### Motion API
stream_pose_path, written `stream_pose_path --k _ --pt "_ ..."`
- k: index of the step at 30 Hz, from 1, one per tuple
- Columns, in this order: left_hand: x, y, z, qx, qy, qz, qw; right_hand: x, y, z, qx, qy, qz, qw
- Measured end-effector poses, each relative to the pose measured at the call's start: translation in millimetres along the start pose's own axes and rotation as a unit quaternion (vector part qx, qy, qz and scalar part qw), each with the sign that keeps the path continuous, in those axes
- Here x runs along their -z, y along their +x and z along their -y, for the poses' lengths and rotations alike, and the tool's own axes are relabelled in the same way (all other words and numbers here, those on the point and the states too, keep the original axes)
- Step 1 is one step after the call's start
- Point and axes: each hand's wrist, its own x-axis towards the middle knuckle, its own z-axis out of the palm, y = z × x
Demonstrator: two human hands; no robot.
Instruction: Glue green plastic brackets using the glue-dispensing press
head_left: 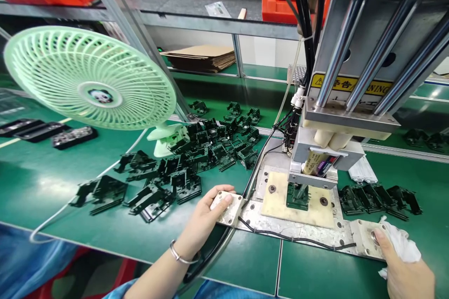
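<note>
My left hand (207,212) grips the left metal button block (231,213) of a press (347,117), with the thumb on top and the fingers curled behind. At the right end of the press base, the thumb of my right hand (407,266) presses the round button on the other button block (365,239). A crumpled white cloth (403,243) lies against that hand, whose other fingers are mostly hidden. Between the hands, a dark plastic part (297,197) sits in the cream fixture plate (271,203), beneath the lowered press head (312,180).
Many loose black plastic parts (182,182) are spread to the left, near a green fan (94,79). A row of similar parts (379,200) stands right of the press. Black cables (298,242) run along the base. Stacked cardboard (201,57) lies behind.
</note>
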Motion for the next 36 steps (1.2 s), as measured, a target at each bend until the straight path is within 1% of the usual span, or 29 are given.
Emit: stream_pose_path --k 1,3,5,6,7,11,12,16,20,24,30,36 --pt "0.0 0 0 -0.001 0.002 0.001 1.0 0 0 5 -0.064 0.004 -0.007 0.998" --pt "0.2 0 0 -0.001 0.002 0.003 1.0 -1 -1 15 -0.186 -0.001 -0.017 0.982" --pt "0.6 0 0 -0.002 -0.001 0.003 1.0 -2 -1 22 -0.25 -0.018 -0.013 0.968" --pt "0.8 0 1 -0.002 -0.002 0.004 1.0 -2 -2 23 -0.267 -0.028 -0.009 0.963" --pt "1.2 0 1 -0.002 -0.003 0.004 1.0 -3 -2 24 -0.27 -0.031 -0.003 0.962" --pt "2.5 2 3 -0.004 -0.002 0.006 1.0 -3 -2 24 -0.226 0.014 0.0 0.974" --pt "2.8 2 3 -0.004 -0.003 0.007 1.0 -2 -2 26 -0.232 0.022 -0.005 0.973" --pt "3.8 3 6 0.002 -0.01 0.009 1.0 -3 -5 45 -0.301 0.019 -0.021 0.953" --pt "4.7 4 8 0.007 -0.01 -0.001 1.0 -5 -9 59 -0.316 -0.01 -0.021 0.949" --pt "5.2 6 7 0.015 -0.009 -0.012 1.0 -7 -11 58 -0.299 -0.003 -0.028 0.954" --pt "7.4 7 8 0.018 -0.002 -0.032 0.999 -9 -13 56 -0.235 0.033 -0.036 0.971" --pt "2.3 4 0 0.033 -0.04 -0.046 0.998 -11 -15 63 -0.211 0.062 -0.067 0.973"
